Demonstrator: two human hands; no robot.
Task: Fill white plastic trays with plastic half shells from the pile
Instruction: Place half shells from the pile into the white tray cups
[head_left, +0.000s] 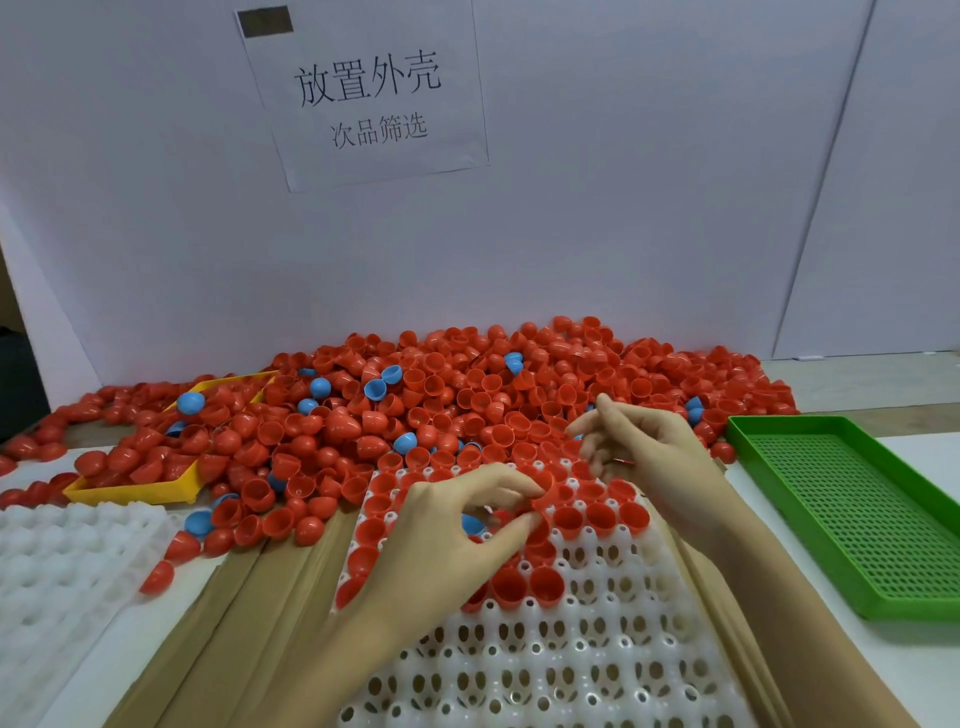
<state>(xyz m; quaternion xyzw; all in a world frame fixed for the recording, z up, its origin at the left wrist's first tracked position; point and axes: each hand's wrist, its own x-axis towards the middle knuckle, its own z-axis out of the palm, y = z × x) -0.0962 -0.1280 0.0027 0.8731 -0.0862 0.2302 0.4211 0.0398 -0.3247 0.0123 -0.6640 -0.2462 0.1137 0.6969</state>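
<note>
Nearest, the white tray (571, 670) lies on the counter, its far rows filled with red shells. Over it the left hand (447, 535) pinches a red half shell (537, 512) in a narrow grip. Beyond, the right hand (639, 447) hovers, fingers loosely curled, grip contents unclear. Farthest, the pile (467, 395).

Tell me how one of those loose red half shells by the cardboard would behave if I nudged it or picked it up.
A red half shell looks thin and hollow, so it is probably very light. Its domed outside suggests it would rock or roll away when nudged. The glossy plastic may slip from fingertips, so pinching its rim, as the left hand seems to do, likely works best.
</note>
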